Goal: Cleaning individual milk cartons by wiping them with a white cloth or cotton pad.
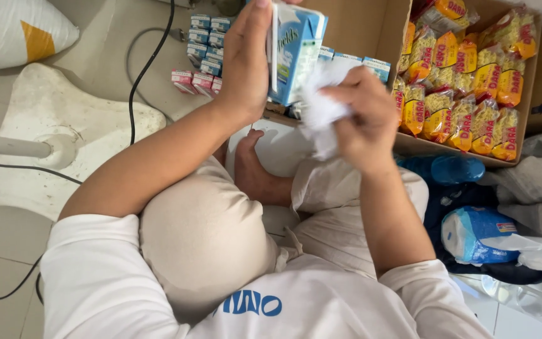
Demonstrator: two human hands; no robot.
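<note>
Carton [296,53] stands upright, gripped in left hand [249,63]; right hand [362,113] pinches tissue [318,107] against it. Box [472,147] of noodle packs [465,81] crowds the right; tile floor [1,232] lies open left.

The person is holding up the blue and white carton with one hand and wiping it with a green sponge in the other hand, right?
Not quite. The left hand does hold up the blue and white carton, but the right hand wipes it with a crumpled white tissue, not a green sponge. The head view shows this.
</note>
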